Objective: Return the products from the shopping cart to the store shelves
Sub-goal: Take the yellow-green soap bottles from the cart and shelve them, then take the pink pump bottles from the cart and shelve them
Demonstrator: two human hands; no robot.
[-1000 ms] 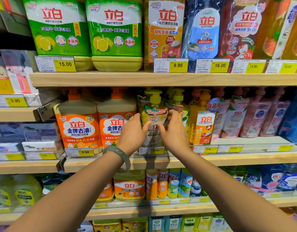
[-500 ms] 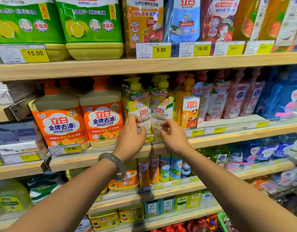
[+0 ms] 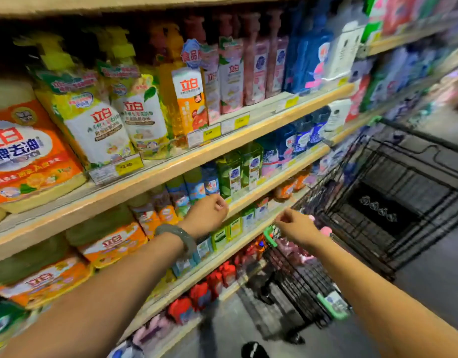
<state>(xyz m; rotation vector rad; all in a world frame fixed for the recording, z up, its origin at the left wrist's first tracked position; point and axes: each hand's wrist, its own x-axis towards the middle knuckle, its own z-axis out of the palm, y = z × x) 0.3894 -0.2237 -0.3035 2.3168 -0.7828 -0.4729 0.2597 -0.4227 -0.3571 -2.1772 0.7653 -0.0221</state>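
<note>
Two yellow-green pump bottles (image 3: 93, 112) of dish soap stand side by side on the wooden shelf (image 3: 171, 166), behind yellow price tags. My left hand (image 3: 206, 214), with a grey-green bangle on its wrist, hangs in the air in front of a lower shelf, fingers loosely curled, holding nothing. My right hand (image 3: 295, 226) is over the near end of the black wire shopping cart (image 3: 377, 202), fingers loosely curled and empty. Pink packaged goods (image 3: 292, 250) lie in the cart under that hand.
Orange dish-soap jugs (image 3: 24, 156) stand left of the pump bottles, an orange bottle (image 3: 186, 99) and pink bottles (image 3: 251, 71) to their right. Lower shelves hold more bottles and red pouches (image 3: 212, 285). The cart's green-tipped handle (image 3: 331, 308) is near my right forearm. Grey aisle floor lies at the right.
Both hands have let go of the yellow-green pump bottle and dropped away from the shelf. The view has swung down and to the right, bringing the cart into sight.
</note>
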